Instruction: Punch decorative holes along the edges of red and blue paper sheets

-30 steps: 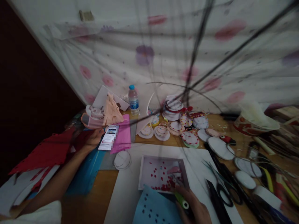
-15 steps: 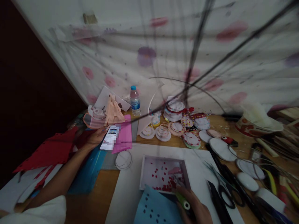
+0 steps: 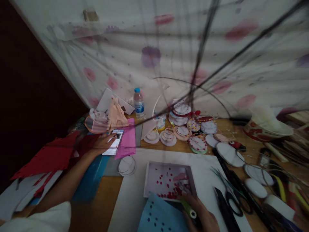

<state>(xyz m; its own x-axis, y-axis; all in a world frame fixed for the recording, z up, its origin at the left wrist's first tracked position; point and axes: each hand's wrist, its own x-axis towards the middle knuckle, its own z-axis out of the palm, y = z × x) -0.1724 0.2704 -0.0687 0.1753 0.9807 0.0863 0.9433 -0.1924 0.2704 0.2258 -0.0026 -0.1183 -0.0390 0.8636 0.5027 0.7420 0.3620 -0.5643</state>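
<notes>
My left hand (image 3: 102,143) reaches over a smartphone (image 3: 111,149) with a lit screen, its fingers stretched out across the display. The phone lies partly on a pink sheet (image 3: 129,138). At the bottom, my right hand (image 3: 205,214) is wrapped around a green-handled hole punch (image 3: 189,208) with a flower-shaped opening at its end. Next to the punch is a blue sheet (image 3: 160,214) with several small flower-shaped holes. Just beyond stands a shallow white box (image 3: 146,180) holding small red paper flowers (image 3: 172,194) and pink scraps.
Several decorated round pieces (image 3: 168,137) sit toward the wall, near a water bottle (image 3: 139,104). Scissors (image 3: 229,193) and a black cutter (image 3: 225,209) lie to the right. Red sheets (image 3: 48,154) are at left. Blurred dark strands cross the upper view.
My left hand has shifted from the phone's left edge onto its screen, fingers now over the display. The right hand and punch stay about where they were.
</notes>
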